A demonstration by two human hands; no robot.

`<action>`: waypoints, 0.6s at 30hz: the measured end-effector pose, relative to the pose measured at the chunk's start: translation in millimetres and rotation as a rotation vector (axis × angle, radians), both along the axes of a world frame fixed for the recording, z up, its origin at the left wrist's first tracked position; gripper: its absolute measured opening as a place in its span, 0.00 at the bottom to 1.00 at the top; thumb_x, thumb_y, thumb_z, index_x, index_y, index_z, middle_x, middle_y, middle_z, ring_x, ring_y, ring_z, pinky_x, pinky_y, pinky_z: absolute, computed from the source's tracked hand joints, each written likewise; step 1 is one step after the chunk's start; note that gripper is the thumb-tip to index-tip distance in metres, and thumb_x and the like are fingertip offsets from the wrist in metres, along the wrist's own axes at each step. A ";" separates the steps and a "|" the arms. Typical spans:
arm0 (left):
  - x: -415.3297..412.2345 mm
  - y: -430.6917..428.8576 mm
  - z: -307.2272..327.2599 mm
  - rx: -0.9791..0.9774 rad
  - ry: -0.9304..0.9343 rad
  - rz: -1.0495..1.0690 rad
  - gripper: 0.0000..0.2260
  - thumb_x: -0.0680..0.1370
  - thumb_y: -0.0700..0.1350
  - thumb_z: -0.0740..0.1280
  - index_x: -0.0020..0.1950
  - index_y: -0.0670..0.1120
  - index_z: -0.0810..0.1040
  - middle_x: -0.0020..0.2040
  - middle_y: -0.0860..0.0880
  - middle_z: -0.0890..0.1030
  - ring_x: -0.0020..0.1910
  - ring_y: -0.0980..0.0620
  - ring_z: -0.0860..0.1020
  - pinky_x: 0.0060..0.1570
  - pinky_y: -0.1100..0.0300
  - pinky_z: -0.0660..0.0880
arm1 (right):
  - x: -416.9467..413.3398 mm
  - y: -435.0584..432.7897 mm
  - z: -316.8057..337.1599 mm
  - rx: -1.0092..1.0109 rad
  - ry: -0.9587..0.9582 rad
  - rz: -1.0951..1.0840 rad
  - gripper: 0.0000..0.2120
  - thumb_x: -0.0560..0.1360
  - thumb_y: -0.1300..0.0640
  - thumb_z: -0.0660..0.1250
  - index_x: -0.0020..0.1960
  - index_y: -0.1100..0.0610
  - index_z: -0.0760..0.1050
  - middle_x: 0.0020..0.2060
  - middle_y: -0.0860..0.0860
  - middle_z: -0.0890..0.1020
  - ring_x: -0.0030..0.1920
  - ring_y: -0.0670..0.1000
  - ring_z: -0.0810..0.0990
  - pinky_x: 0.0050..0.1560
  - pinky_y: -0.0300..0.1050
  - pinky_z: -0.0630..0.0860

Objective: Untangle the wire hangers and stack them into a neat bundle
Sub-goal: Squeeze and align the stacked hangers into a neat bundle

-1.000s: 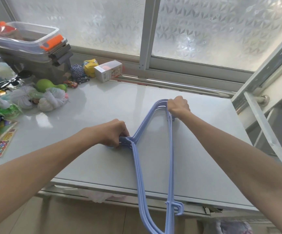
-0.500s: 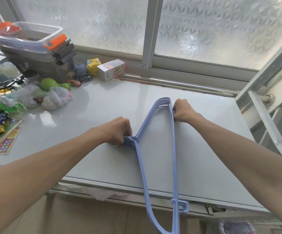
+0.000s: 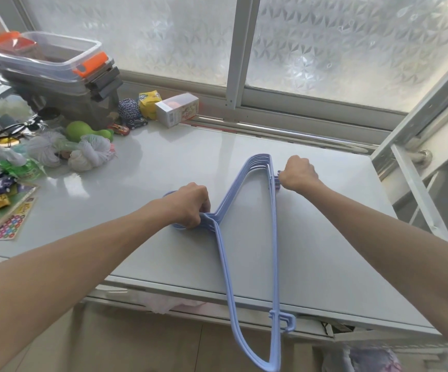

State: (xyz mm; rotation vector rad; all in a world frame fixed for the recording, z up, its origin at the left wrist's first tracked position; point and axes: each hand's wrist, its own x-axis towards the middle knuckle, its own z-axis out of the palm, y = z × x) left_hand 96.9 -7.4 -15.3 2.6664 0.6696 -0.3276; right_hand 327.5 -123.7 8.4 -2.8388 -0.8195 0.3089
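Left hand (image 3: 190,204) closed around the hook necks of the stacked blue hangers (image 3: 272,251); right hand (image 3: 296,175) fisted on their far bar; bundle overhangs the table (image 3: 137,189) near edge.

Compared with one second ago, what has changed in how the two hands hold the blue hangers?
The right hand slid off the rounded far corner of the blue hangers and now grips small pegs on the straight bar just below it, leaving the corner uncovered. The left hand stayed closed at the hook necks. The bundle stayed flat on the table, near end overhanging.
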 end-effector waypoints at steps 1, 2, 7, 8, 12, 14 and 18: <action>-0.4 0.0 0.1 0.003 -0.003 -0.001 0.10 0.60 0.30 0.59 0.26 0.45 0.67 0.27 0.47 0.62 0.31 0.48 0.61 0.28 0.60 0.56 | -7.0 -0.7 4.0 0.019 -0.016 -0.046 0.09 0.75 0.60 0.62 0.53 0.63 0.75 0.54 0.60 0.80 0.53 0.63 0.81 0.49 0.46 0.75; -0.8 0.7 -0.4 0.000 -0.001 0.004 0.10 0.60 0.29 0.59 0.27 0.44 0.68 0.27 0.47 0.63 0.31 0.48 0.61 0.29 0.60 0.57 | -15.6 -1.8 9.3 0.030 0.015 -0.065 0.07 0.73 0.60 0.61 0.47 0.63 0.75 0.48 0.59 0.82 0.46 0.62 0.83 0.46 0.45 0.78; -0.1 -0.6 4.2 -0.087 0.008 -0.009 0.11 0.64 0.37 0.65 0.24 0.44 0.65 0.27 0.47 0.61 0.32 0.48 0.60 0.30 0.58 0.58 | -40.7 -5.3 13.1 0.017 0.325 -0.032 0.13 0.69 0.56 0.61 0.40 0.67 0.74 0.33 0.60 0.83 0.30 0.60 0.85 0.36 0.53 0.84; -0.3 -1.7 5.7 -0.103 0.000 -0.019 0.14 0.63 0.42 0.66 0.24 0.45 0.61 0.28 0.48 0.59 0.33 0.48 0.58 0.31 0.56 0.57 | -42.2 -4.6 11.5 0.015 0.300 -0.019 0.10 0.68 0.58 0.62 0.41 0.66 0.75 0.33 0.59 0.83 0.30 0.59 0.85 0.37 0.51 0.84; 0.6 -3.5 8.2 -0.129 0.002 0.011 0.17 0.61 0.49 0.66 0.24 0.45 0.59 0.28 0.48 0.57 0.35 0.48 0.58 0.33 0.55 0.56 | -41.4 -2.0 6.4 0.050 0.240 -0.062 0.04 0.68 0.65 0.61 0.40 0.63 0.74 0.33 0.57 0.81 0.30 0.57 0.84 0.33 0.45 0.82; 2.2 -3.8 9.2 -0.127 0.023 0.035 0.19 0.63 0.49 0.69 0.23 0.44 0.61 0.28 0.49 0.58 0.34 0.48 0.58 0.33 0.56 0.57 | -40.2 0.0 4.9 0.071 0.235 -0.075 0.03 0.69 0.67 0.61 0.39 0.62 0.72 0.34 0.57 0.81 0.29 0.57 0.83 0.29 0.44 0.80; 5.8 -5.5 10.4 -0.092 0.069 0.016 0.24 0.66 0.51 0.73 0.23 0.43 0.61 0.26 0.49 0.59 0.33 0.48 0.58 0.32 0.57 0.57 | -39.9 4.1 4.2 0.053 0.209 -0.070 0.05 0.70 0.70 0.61 0.39 0.62 0.71 0.35 0.57 0.79 0.30 0.58 0.82 0.23 0.45 0.78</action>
